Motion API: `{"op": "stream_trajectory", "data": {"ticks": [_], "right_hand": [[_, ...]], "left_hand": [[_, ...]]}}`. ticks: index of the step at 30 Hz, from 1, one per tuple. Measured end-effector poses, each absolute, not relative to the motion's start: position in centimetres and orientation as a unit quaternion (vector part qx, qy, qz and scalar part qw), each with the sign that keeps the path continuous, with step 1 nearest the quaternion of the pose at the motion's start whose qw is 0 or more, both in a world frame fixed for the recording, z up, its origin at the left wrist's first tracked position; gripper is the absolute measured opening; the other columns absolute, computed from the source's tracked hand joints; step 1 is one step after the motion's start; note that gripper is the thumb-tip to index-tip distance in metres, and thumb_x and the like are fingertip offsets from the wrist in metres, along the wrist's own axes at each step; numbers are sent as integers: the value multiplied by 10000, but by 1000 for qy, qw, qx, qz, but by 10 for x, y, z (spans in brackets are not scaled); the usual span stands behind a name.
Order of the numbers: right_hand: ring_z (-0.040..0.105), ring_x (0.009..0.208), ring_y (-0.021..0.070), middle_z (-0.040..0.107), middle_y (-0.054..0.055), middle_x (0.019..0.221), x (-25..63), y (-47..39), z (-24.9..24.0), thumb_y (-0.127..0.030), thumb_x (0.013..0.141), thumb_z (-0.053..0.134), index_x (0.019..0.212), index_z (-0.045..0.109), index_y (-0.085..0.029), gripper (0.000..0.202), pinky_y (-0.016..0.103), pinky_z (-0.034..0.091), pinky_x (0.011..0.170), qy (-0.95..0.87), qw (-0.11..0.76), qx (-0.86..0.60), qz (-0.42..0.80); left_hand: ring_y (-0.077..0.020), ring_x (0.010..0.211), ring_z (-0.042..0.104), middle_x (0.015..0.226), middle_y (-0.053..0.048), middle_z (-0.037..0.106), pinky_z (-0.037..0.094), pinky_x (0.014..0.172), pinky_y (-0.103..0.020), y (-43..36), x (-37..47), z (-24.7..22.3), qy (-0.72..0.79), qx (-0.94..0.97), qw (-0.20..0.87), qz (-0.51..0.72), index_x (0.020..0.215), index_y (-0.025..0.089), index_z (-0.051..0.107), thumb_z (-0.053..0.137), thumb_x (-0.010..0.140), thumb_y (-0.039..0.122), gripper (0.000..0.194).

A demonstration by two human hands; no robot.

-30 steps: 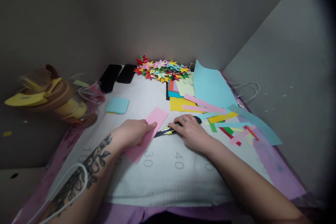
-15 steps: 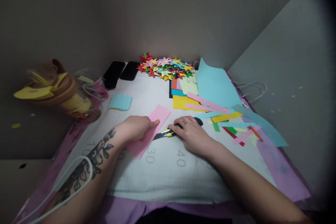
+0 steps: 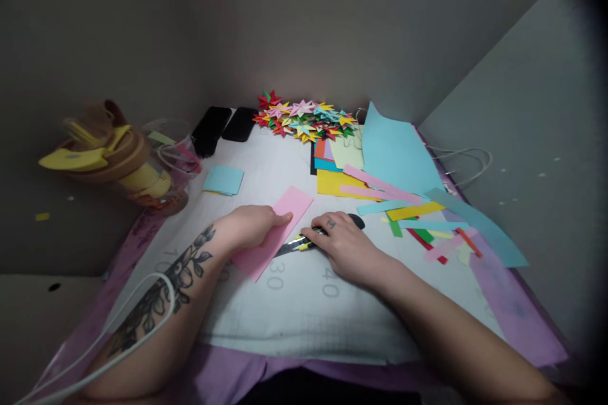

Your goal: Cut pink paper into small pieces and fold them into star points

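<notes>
A folded-looking strip of pink paper (image 3: 295,204) lies slanted on the white cloth. My left hand (image 3: 254,226) holds it, thumb on top and the other fingers mostly hidden. Just to its right, my right hand (image 3: 339,240) is closed around a utility knife (image 3: 304,243) with a black and yellow handle. The knife's blade is out and points left, its tip meeting the right edge of the pink paper; whether it lies under the paper or between layers I cannot tell.
Folded paper stars (image 3: 304,119) are heaped at the back. Coloured paper strips (image 3: 415,210) and blue sheets (image 3: 396,149) lie right. Blue paper squares (image 3: 224,180), two black phones (image 3: 211,130) and a tumbler (image 3: 137,171) stand left. A white cable (image 3: 168,294) crosses my left forearm.
The view has shifted slightly, so most things sit a little further right. Against the pink paper, the knife and my right hand have moved a little to the left.
</notes>
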State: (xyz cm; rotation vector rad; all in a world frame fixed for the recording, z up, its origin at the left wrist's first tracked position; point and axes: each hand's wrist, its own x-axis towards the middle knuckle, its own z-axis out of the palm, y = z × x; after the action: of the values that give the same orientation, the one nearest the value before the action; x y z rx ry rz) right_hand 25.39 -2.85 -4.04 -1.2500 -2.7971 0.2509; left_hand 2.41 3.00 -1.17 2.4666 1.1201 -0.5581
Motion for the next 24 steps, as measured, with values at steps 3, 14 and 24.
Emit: {"op": "stream_trajectory", "data": {"ticks": [3,14,24], "right_hand": [[457,1031,258,566,131,1111,251,-30,-41,-24,757,482,1269,547,-197,544,413,311,902,-914,27,-394,86],[450,1050,261,562,127,1130,244,-35,-42,11,707,479,1256,550,-196,591,414,315,898,-918,26,-380,110],[450,1009,253,570,132,1098,239,-40,-43,-17,752,494,1221,562,-173,500,402,315,859,-929,35,-356,97]], "left_hand": [[-236,805,620,1051,-91,649,410,649,-273,31,25,-13,399,875,187,-200,1423,321,367,477,811,186,636],[-235,817,617,1069,-96,645,397,617,-267,31,25,-12,383,883,180,-204,1424,304,362,493,770,137,687],[-208,768,601,1038,-82,656,392,620,-252,33,24,-16,381,882,186,-204,1423,303,360,530,751,147,711]]}}
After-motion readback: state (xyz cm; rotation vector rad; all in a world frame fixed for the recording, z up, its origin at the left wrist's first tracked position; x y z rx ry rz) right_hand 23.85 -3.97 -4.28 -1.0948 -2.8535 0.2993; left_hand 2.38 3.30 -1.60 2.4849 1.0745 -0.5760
